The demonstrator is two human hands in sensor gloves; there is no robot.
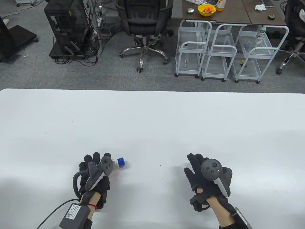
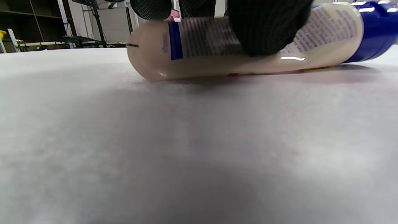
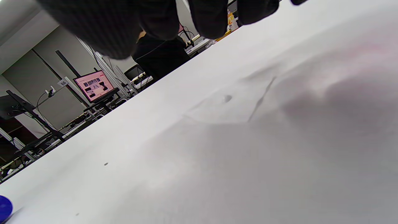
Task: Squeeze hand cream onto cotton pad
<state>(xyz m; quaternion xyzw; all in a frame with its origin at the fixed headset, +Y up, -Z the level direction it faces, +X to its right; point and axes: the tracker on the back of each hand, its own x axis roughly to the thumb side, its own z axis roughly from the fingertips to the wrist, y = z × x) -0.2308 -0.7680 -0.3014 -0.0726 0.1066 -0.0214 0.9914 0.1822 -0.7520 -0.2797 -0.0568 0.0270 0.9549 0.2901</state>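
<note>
The hand cream tube [image 1: 117, 164], cream-white with a blue cap [image 1: 121, 161], lies on its side on the white table [image 1: 152, 124]. My left hand [image 1: 95, 160] grips it from above; in the left wrist view my fingers [image 2: 267, 28] wrap over the tube [image 2: 202, 62], which touches the table. My right hand [image 1: 196, 164] hovers palm down with fingers spread, holding nothing. In the right wrist view a flat white cotton pad [image 3: 227, 109] lies on the table below my fingers [image 3: 211, 18], with a small dab [image 3: 227, 98] on it. The table view hides the pad.
In the right wrist view the tube's blue cap [image 3: 4, 207] shows at the bottom left. A few dark specks [image 1: 160, 165] lie between my hands. Beyond the table's far edge stand an office chair [image 1: 144, 28] and white wire carts [image 1: 226, 52].
</note>
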